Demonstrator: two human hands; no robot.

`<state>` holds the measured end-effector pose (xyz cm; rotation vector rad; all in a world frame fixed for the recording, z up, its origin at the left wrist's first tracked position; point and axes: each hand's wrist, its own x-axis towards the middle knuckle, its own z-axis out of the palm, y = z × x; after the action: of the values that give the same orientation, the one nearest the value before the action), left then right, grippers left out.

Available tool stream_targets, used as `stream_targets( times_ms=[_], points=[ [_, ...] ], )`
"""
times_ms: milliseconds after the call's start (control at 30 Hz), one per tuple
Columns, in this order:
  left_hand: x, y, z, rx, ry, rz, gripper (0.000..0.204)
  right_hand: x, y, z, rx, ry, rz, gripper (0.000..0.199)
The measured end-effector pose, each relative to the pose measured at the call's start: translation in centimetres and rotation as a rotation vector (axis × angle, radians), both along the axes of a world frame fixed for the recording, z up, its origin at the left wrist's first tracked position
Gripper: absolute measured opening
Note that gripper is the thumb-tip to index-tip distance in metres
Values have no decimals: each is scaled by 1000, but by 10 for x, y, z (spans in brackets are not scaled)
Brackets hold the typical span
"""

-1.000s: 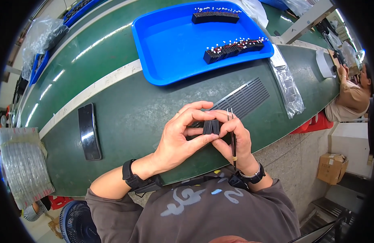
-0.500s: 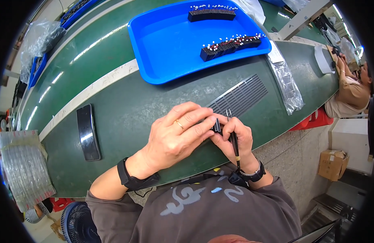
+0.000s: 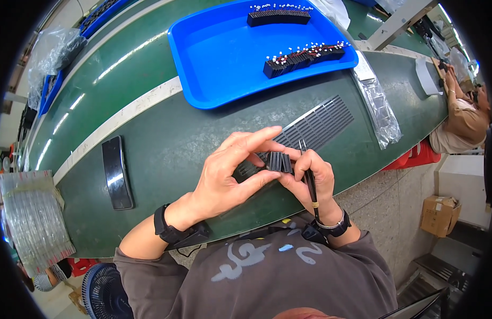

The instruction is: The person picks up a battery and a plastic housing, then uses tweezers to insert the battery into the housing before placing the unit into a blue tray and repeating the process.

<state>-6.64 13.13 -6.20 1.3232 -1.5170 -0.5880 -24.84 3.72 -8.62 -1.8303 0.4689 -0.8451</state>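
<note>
A small stack of black ribbed blocks [image 3: 278,161] sits between my two hands, above the bench's near edge. My left hand [image 3: 224,173] curls around it, with the thumb against its near side and the index finger lifted away. Dark tweezers [image 3: 310,186] rest in my right hand [image 3: 316,178], points up and away from me. The right fingertips also touch the stack from the right. Just beyond my hands a black slotted strip sheet [image 3: 320,123] lies flat on the green bench [image 3: 155,154]. My fingers partly hide the stack's underside.
A blue tray [image 3: 219,58] beyond holds two rows of black parts [image 3: 304,59] with white-tipped wires. A phone [image 3: 117,173] lies left. Clear plastic packaging [image 3: 378,111] is right, and stacked clear tubes [image 3: 33,218] stand far left. Another person [image 3: 464,114] works far right.
My left hand's fingers have spread and the index finger has lifted, uncovering the black blocks. The right hand keeps its hold on the tweezers, nearly in place.
</note>
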Motion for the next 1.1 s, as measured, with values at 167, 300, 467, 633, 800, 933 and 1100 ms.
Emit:
stream_targets(
  times_ms=[167, 300, 467, 633, 800, 933, 1100],
  points=[
    [-2, 3, -1, 138, 310, -20, 65, 2, 1, -1, -8, -22, -25, 37],
    [-3, 3, -2, 121, 335, -24, 68, 2, 0, -3, 12, -14, -25, 38],
    [-8, 5, -6, 104, 380, 4, 65, 3, 1, -6, 67, -57, -33, 39],
    [-6, 3, -6, 109, 186, 12, 58, 2, 2, -5, 39, -36, -42, 34],
    [-6, 5, -2, 170, 198, 11, 54, 4, 2, -4, -185, -7, -53, 31],
    [-9, 4, -2, 228, 352, -3, 54, 6, 1, -2, -275, -30, -60, 31],
    [-14, 4, 1, 243, 678, -18, 51, 4, 0, -2, -274, -48, -34, 30]
  ],
)
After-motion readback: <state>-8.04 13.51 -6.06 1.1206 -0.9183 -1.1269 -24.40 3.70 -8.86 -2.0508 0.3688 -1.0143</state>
